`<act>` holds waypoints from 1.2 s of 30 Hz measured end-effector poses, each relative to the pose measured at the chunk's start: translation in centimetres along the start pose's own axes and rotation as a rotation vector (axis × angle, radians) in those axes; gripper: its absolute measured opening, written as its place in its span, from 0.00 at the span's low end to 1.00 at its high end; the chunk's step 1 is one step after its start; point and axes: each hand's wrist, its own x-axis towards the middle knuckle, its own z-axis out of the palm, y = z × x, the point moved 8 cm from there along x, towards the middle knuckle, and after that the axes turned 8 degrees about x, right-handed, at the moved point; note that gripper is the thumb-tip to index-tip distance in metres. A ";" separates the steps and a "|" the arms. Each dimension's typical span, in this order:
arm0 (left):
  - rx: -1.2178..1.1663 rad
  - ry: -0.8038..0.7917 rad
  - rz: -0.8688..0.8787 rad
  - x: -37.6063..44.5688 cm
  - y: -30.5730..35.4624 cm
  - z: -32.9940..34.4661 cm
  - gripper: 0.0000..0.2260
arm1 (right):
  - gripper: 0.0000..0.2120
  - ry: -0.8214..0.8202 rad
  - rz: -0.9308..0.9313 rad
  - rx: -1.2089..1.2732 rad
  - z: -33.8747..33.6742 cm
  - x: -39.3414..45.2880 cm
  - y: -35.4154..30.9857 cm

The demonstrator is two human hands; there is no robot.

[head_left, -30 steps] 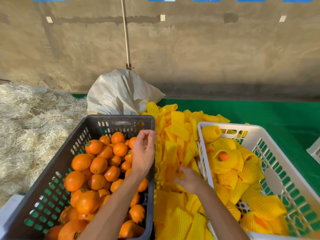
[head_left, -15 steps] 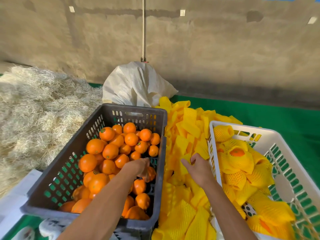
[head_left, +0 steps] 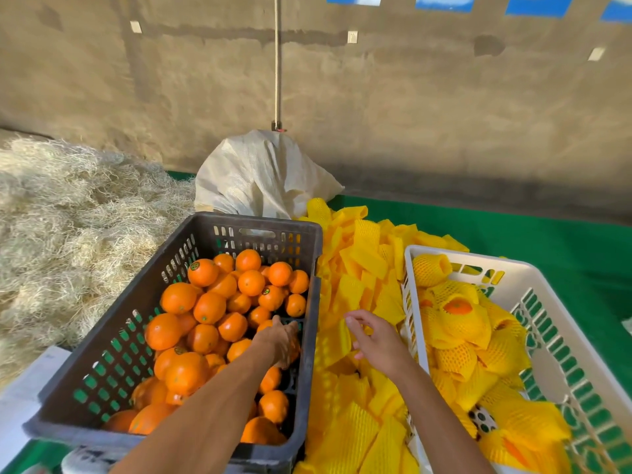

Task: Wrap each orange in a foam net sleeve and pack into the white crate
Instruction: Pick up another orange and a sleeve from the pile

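The left hand [head_left: 278,340] is down inside the dark crate [head_left: 102,340], near its right wall, with the fingers curled downward over an orange [head_left: 294,348] of which only a sliver shows past the knuckles; it looks like a grasp, though the hand hides the fruit too well to say whether it has closed. The right hand [head_left: 378,340] hovers over the heap of yellow foam sleeves [head_left: 355,265] between the two crates, fingers relaxed and spread, holding nothing that can be seen. What the coming move turns on is the line between the two hands: the right one lies at about three o'clock from the left, near it, with the dark crate's right wall standing between them. So the fruit would have to be lifted over that wall before it meets a sleeve. The sleeves nearest the right hand lie flat, mostly with their long axes running from six toward twelve o'clock, at twelve and six o'clock from the fingers. The white crate [head_left: 554,302], partly filled with wrapped fruit, sits at three o'clock from the right hand, just beside it, so that hand is the nearer one for packing.
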 end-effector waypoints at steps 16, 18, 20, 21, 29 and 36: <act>-1.256 1.087 0.248 -7.9 -1.5 -12.9 0.29 | 0.02 -0.117 0.052 -0.131 1.9 0.2 1.6; -1.537 0.988 0.424 -7.8 -0.1 -13.3 0.26 | 0.02 -0.138 0.078 -0.095 2.1 0.3 1.7; -1.916 0.738 0.573 -7.1 1.8 -13.2 0.24 | 0.04 -0.162 0.114 -0.075 2.5 0.3 1.9; -2.107 0.571 0.599 -6.7 2.8 -12.9 0.23 | 0.03 -0.180 0.124 -0.075 2.7 0.3 2.0; -2.354 -0.012 0.504 -6.2 5.7 -11.4 0.32 | 0.04 0.081 0.014 -0.187 0.1 0.9 0.8; -2.214 -0.005 0.401 -5.5 5.5 -10.8 0.32 | 0.10 0.411 -0.149 0.108 -3.1 -0.2 -2.3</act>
